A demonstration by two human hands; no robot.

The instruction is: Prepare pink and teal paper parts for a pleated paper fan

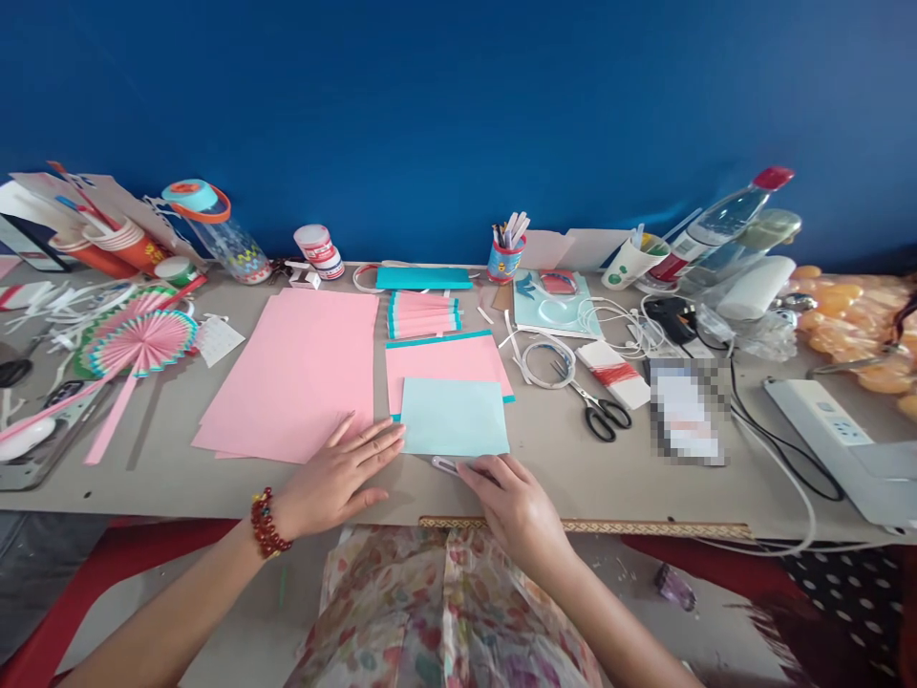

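Observation:
My left hand (351, 475) lies flat with its fingers stretched out, its fingertips at the left edge of a light blue sheet of paper (454, 417) and over the corner of the pink sheets (301, 363). In my right hand (517, 502) is a small pale utility knife (445, 465), pointing left just below the blue sheet's near edge. Under the blue sheet lies a pink sheet with teal edges (445, 357). Behind that sits a pleated pink and teal strip (424, 313), with a folded teal piece (424, 277) farther back.
Scissors (606, 415), a roll of clear tape (548, 363) and red thread on a white card (613, 375) lie to the right. A power strip (831, 420) is at the far right. Pink paper fans (147, 342) and a water bottle (222, 234) stand left. A patterned ruler-like strip (645, 527) lines the front edge.

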